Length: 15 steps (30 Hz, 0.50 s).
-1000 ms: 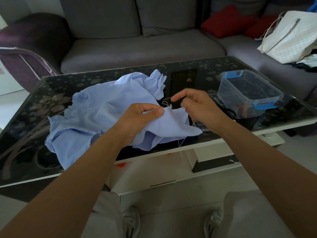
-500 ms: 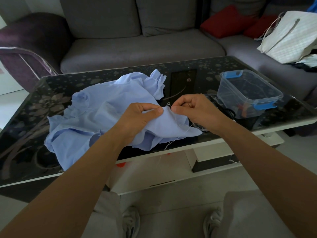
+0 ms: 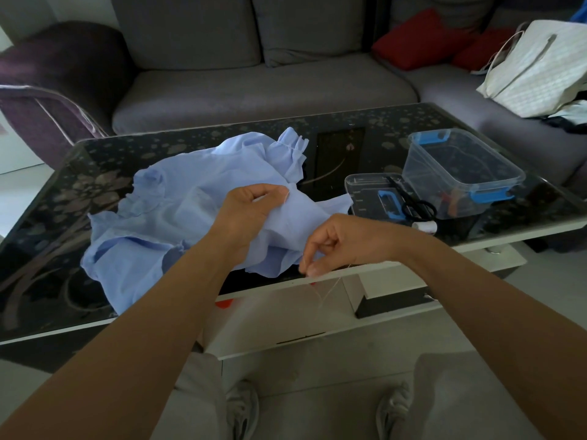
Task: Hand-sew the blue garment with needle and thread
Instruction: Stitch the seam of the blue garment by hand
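One crumpled pale-blue cotton garment (image 3: 178,214) lies on the dark glass surface (image 3: 127,154) with a floral pattern, spread from its left half toward the middle. One gathered cuff or hem stands up at the far side. Two bare hands work at the garment's right-hand portion.

The left hand (image 3: 251,208) has its fingers curled and pinches a fold of the blue cloth between thumb and forefinger, lifting it slightly off the surface. The right hand (image 3: 346,242) sits near the front edge of the surface, just beside the garment's lower edge. Its thumb and forefinger are pressed together on one fine pale thread (image 3: 330,289), which hangs in a loop below the edge. The needle is too small to make out.

To the right of the garment stand:
- one clear plastic storage box (image 3: 444,192) with blue clips
- one clear flat lid (image 3: 362,192), lying just beside the box
- one pair of black scissors (image 3: 419,206), resting on that lid
- one small white spool (image 3: 425,227), at the front foot of the box

Behind the surface runs one grey upholstered corner sofa (image 3: 254,87). It carries two red cushions (image 3: 419,39) (image 3: 476,49) and one white fabric bag (image 3: 536,68). Below, the person's grey trousers and two pale shoes (image 3: 243,408) (image 3: 392,411) show.
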Available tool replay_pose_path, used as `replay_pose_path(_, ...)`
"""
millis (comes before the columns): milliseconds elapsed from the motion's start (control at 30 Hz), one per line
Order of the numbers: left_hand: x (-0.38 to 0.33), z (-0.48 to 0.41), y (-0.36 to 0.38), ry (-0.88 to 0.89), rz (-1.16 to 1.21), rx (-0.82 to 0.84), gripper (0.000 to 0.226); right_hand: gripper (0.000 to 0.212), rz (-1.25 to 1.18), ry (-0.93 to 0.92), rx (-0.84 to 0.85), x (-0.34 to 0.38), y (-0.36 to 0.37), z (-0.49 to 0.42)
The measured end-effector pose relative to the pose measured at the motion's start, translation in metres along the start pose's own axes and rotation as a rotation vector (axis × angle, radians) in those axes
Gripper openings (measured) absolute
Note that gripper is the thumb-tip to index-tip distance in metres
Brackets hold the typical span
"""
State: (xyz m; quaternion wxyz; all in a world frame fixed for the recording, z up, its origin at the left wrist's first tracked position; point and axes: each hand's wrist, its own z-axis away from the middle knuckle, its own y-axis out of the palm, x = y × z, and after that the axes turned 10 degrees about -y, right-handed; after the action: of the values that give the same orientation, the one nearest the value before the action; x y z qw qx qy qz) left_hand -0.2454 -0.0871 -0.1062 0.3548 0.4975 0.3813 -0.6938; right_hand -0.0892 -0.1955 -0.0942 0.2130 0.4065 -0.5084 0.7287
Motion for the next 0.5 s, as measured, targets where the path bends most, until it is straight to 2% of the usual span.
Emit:
replay_pose_path(100,0.001,-0.001,-0.001,0.033,-0.029,0.051,0.017,0.009,0.042,0.003,-0.183,0.002,-0.009,0.004)
replay_pose_path(200,0.001,0.0,-0.002,0.068,-0.059,0.11,0.017,0.015,-0.018,-0.021,-0.614,0.002,-0.016,0.001)
replay_pose_path(267,0.001,0.002,-0.002,0.097,-0.095,0.166,0.016,0.026,-0.079,-0.01,-0.74,-0.001,-0.018,-0.002)
replay_pose_path(400,0.002,0.007,-0.004,0.155,-0.185,0.279,0.017,0.045,0.052,-0.027,-0.535,-0.002,-0.014,-0.007)
replay_pose_path(500,0.004,0.007,-0.008,0.174,-0.186,0.311,0.022,0.027,0.155,0.019,-0.418,-0.01,-0.014,-0.01)
